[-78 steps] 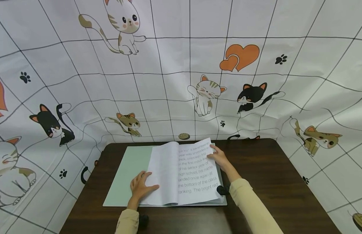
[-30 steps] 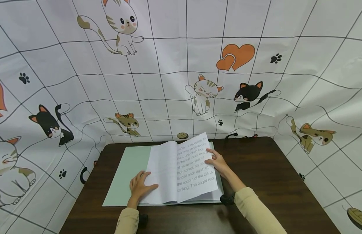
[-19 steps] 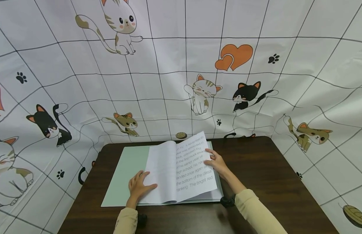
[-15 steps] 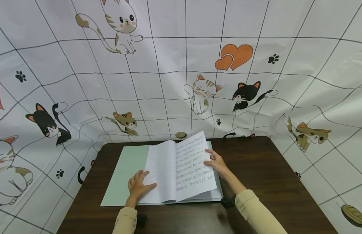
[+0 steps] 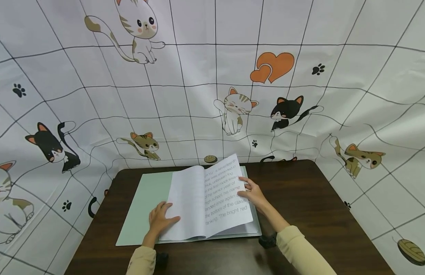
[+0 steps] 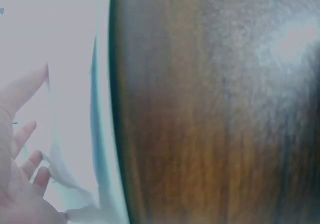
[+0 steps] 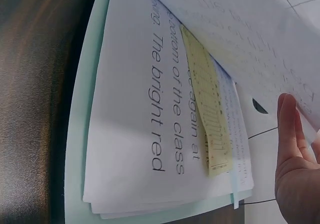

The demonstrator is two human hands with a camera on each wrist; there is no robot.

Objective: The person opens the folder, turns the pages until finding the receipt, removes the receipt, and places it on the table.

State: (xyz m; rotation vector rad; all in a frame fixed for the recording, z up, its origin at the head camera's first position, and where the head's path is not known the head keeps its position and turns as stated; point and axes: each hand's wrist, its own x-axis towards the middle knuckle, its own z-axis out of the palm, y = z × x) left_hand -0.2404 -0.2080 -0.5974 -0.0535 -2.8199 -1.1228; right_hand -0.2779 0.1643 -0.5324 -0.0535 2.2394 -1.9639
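A book lies spread on the table, its pale green cover showing beyond the left page. My left hand rests on that page's outer edge, fingers spread and thumb reaching inward. With my right hand I pinch the outer edge of a printed page, which slants up off the sheets below. In the right wrist view, my thumb and fingers meet at the raised page. Under it, a yellow printed strip lies on a large-print sheet, beside a pale blue ribbon-like end.
Dark wood tabletop extends on both sides of the book and in front of it. A white curtain with cat drawings and grid lines hangs behind the table and along its sides. Dark wrist devices sit at both sleeves.
The right page has come up off the sheets below, opening a gap at its lower corner. My right hand has moved slightly left with it; my left hand stays on its page.
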